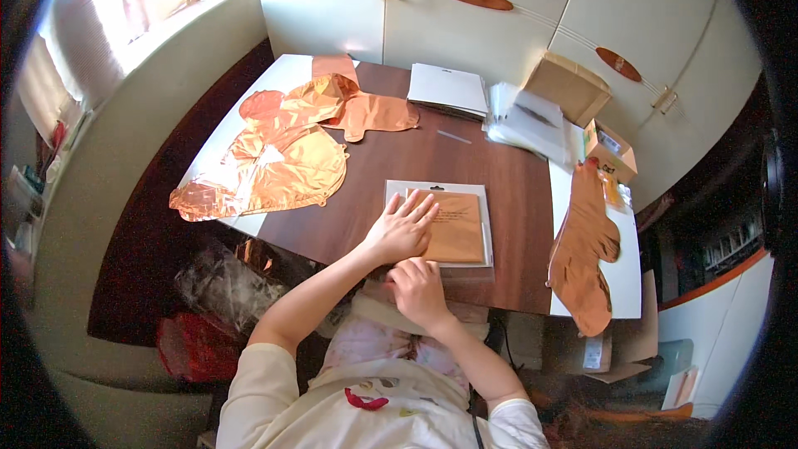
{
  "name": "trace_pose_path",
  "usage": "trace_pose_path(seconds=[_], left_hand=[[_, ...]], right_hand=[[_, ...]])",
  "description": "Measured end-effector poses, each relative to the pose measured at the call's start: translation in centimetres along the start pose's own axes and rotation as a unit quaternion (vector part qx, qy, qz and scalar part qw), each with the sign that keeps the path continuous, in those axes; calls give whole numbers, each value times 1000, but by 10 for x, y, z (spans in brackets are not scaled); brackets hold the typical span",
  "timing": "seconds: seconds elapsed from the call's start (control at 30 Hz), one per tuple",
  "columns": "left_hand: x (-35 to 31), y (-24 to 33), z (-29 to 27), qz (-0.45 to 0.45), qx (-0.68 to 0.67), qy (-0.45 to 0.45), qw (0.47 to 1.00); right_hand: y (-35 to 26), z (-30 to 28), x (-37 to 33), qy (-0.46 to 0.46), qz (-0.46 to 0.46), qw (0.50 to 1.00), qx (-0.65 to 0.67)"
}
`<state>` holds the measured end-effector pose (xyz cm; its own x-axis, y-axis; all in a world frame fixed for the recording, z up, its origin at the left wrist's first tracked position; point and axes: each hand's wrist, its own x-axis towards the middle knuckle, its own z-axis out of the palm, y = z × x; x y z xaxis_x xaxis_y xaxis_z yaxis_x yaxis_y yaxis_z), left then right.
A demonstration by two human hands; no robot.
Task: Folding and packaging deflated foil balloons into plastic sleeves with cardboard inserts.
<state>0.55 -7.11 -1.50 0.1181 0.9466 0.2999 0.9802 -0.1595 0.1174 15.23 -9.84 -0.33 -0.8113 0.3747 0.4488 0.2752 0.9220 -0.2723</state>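
Note:
A flat clear plastic packet (462, 237) lies near the table's front edge. It holds a white backing card and a folded copper-coloured foil sheet with small print. My left hand (401, 229) rests on the packet's left part, fingers stretched and spread. Just below it, at the packet's near edge, my right hand (418, 291) is closed with its fingers curled. What it pinches, if anything, is hidden. Shiny copper foil balloons (299, 158), flat and uninflated, lie overlapping at the far left. Another flat foil balloon (586, 249) hangs slightly over the right front edge.
The brown and white table (499, 166) stands against white cupboards (474, 25). At its back are a stack of white cards (449, 87), clear plastic sleeves (532, 120), a brown cardboard box (568, 87) and a small open box (611, 150). Crumpled clear plastic (224, 283) lies below the left edge.

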Motion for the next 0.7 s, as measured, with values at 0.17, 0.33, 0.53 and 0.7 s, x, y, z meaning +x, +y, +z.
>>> trace_pose_path(seconds=[0.17, 0.33, 0.53, 0.7], left_hand=[[-3, -1, -9, -1, -7, -43, 999], [-1, 1, -10, 16, -10, -38, 999], [-2, -2, -19, 28, -30, -25, 999], [-29, -4, -58, 39, -101, 46, 993]], right_hand=[[21, -32, -23, 128, 165, 833, 512], [90, -119, -105, 437, 252, 670, 545], [117, -161, -173, 430, 366, 789, 242], [86, -138, -98, 7, 93, 995, -35]])
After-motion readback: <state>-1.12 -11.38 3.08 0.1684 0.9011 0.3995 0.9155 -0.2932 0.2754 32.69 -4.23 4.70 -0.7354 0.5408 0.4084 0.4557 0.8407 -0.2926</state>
